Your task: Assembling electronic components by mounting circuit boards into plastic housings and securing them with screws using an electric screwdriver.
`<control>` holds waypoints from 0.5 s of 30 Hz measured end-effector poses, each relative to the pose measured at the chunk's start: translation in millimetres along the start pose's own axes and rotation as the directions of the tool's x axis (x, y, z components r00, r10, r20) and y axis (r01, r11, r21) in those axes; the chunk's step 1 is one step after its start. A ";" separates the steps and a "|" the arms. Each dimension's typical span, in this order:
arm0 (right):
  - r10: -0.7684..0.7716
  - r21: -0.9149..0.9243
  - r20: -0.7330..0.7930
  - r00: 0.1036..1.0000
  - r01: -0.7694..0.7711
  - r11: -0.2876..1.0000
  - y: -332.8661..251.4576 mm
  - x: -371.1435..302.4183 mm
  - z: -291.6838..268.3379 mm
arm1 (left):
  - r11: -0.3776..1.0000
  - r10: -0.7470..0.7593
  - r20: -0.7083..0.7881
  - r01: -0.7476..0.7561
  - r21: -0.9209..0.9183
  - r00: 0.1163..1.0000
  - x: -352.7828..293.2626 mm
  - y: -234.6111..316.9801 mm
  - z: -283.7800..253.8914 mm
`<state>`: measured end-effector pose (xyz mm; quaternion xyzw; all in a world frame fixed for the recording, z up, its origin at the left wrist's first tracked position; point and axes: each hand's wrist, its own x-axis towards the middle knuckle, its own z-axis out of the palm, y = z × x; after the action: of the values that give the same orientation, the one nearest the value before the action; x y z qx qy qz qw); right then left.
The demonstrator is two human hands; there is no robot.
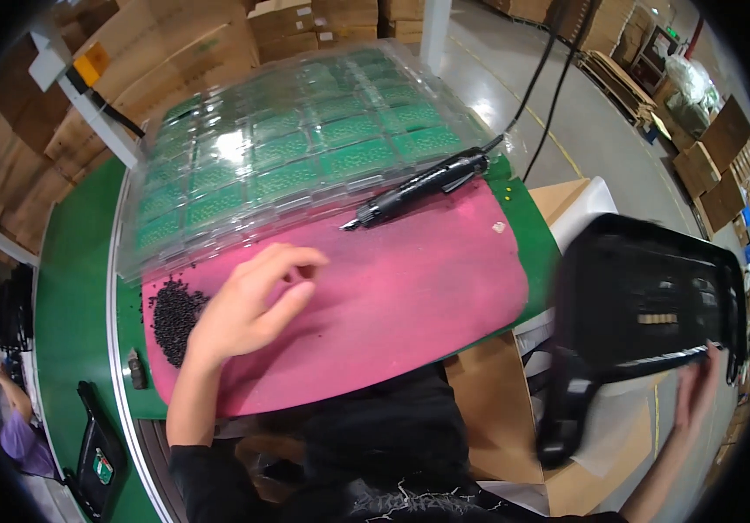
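While left fingers (pixel 298 256) curl apart, black housing (pixel 623 292) beyond right fingers (pixel 709 359), near edge pinched

We see a pink mat (pixel 427 283), a green table (pixel 78 296), a heap of black bits (pixel 174 314) and a black screwdriver (pixel 423 190) with a silver tip (pixel 351 225). We see green boards (pixel 353 159) with pale dots, making rows of green squares through clear plastic (pixel 281 212), and a shiny black shell (pixel 619 279) with a row of tan bars (pixel 657 319). We also see brown boxes (pixel 174 70), a grey floor (pixel 501 44) with a yellow stripe (pixel 480 63), a black shirt (pixel 384 418) with thin white squiggles (pixel 410 499), and a purple top (pixel 26 444) on another person (pixel 13 394).
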<state>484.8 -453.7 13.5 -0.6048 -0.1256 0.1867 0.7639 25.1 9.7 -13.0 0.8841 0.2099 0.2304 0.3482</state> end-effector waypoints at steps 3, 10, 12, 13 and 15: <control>0.163 -0.063 0.125 0.979 -0.157 0.986 51.5 -33.0 124.6 | 0.992 -0.072 0.049 0.077 -0.105 0.996 -3.5 -7.0 2.7; 0.843 -0.728 0.430 0.323 -0.428 0.535 91.0 -49.3 276.2 | 0.956 -0.140 0.117 0.104 0.273 0.983 -29.4 -58.4 -4.6; 0.779 -0.775 0.558 0.287 -0.155 0.612 88.1 -47.9 322.2 | 0.954 -0.136 0.028 0.123 0.274 0.990 -33.1 -65.2 -10.1; 0.700 -0.724 0.655 0.283 -0.030 0.689 88.1 -50.6 351.3 | 0.941 -0.117 -0.039 0.123 0.316 0.992 -39.5 -72.4 -8.6; 0.611 -0.655 0.753 0.246 0.188 0.732 90.4 -53.3 428.7 | 0.916 -0.166 -0.084 0.185 0.356 0.983 -49.1 -77.4 -10.1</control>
<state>245.7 -83.0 29.0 -0.5954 -0.5181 0.5648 0.2408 -36.4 40.7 -74.3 0.9045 0.3360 0.1785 0.1929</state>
